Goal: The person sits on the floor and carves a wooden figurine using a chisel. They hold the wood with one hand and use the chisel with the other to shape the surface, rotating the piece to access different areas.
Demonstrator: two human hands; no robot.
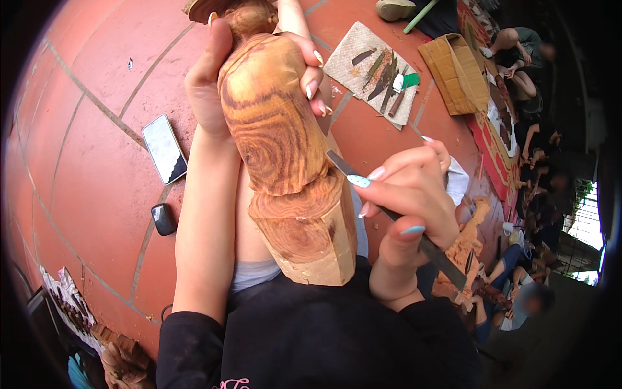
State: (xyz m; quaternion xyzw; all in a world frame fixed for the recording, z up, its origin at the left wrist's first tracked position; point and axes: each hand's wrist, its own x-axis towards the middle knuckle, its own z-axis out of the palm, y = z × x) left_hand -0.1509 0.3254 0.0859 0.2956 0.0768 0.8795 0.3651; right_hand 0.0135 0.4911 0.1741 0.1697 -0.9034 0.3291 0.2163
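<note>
A carved wooden figure (275, 123) with swirling brown grain lies across my lap, its squared base toward me. My left hand (214, 78) wraps round its upper part from behind, fingers showing along the right side. In my right hand (408, 194) is a flat, dark metal carving blade (444, 262), pinched between the fingers. The blade's tip is against or very close to the figure's right side, above the base; contact cannot be told for certain. Its other end sticks out past my right thumb.
A phone (164, 149) and a black case (163, 219) lie on the red tiles to the left. Several carving blades (382, 74) rest on a pale cloth (346, 52) at the upper right, beside a cardboard piece (453, 74). Other people sit at the right, near another carved wood piece (473, 227).
</note>
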